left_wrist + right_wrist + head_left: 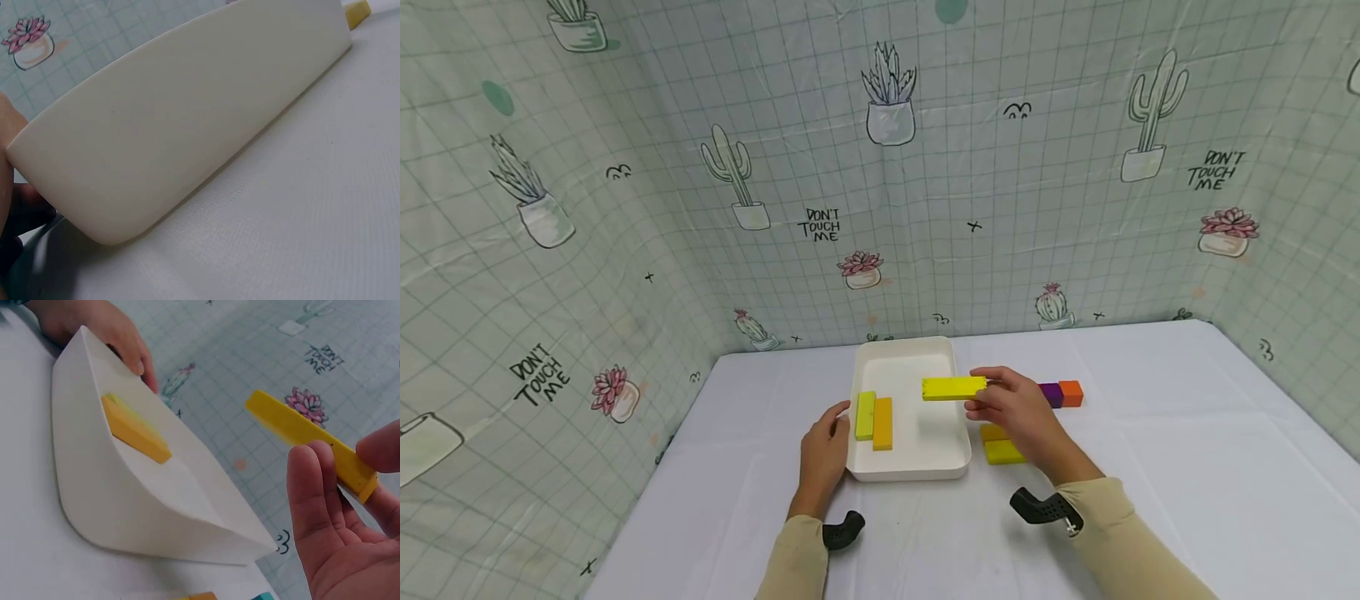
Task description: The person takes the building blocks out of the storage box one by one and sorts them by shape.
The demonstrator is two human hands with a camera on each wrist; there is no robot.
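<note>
My right hand [1018, 417] pinches a flat yellow block [953, 388] by one end, holding it lengthwise over the right side of a white tray [925, 433]. In the right wrist view the thumb and fingers grip the near end of this yellow block [300, 425], its far end sticking out free. My left hand [823, 454] rests against the tray's left side, fingers at the rim. Inside the tray, a lime-yellow block [865, 415] and an orange-yellow block [882, 423] lie side by side at the left. The left wrist view is mostly filled by the tray's outer wall [187, 106].
Right of the tray, partly behind my right hand, lie an orange-yellow block [992, 432] and a yellow block [1004, 452]. Farther back are a purple block [1052, 395] and an orange-red block [1071, 393]. A patterned cloth [925, 192] hangs behind the white-covered table [1187, 433].
</note>
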